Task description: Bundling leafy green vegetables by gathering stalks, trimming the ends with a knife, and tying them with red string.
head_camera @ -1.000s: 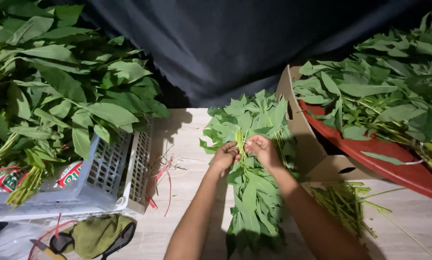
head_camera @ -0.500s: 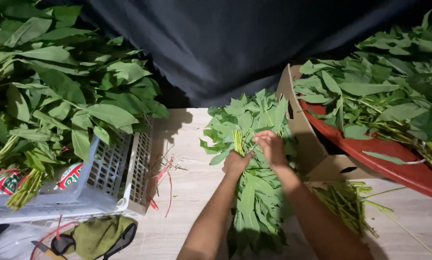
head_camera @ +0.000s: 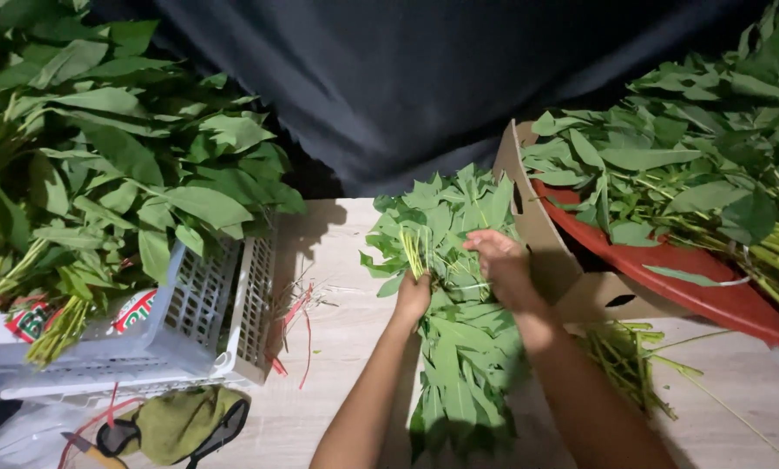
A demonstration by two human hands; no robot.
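A bunch of green leafy stems [head_camera: 459, 347] lies on the pale wooden surface [head_camera: 337, 347] in the middle. My left hand [head_camera: 413, 297] is closed around a few thin yellow-green stems that stick up from the bunch. My right hand [head_camera: 500, 265] rests on the leaves just to the right, fingers curled over them; what it grips is hidden. More leaves of the same pile [head_camera: 446, 208] spread out beyond both hands.
A white plastic crate [head_camera: 207, 330] heaped with large green leaves [head_camera: 103, 174] stands at the left. A red tray [head_camera: 667, 269] of leafy stems sits on a cardboard box [head_camera: 537, 234] at the right. Red strings [head_camera: 298, 321] and a cloth bundle [head_camera: 172, 426] lie nearby.
Both hands have shifted slightly nearer and lower over the bunch. The left hand has closed on a few upright stems; the right hand has moved over the leaves beside it.
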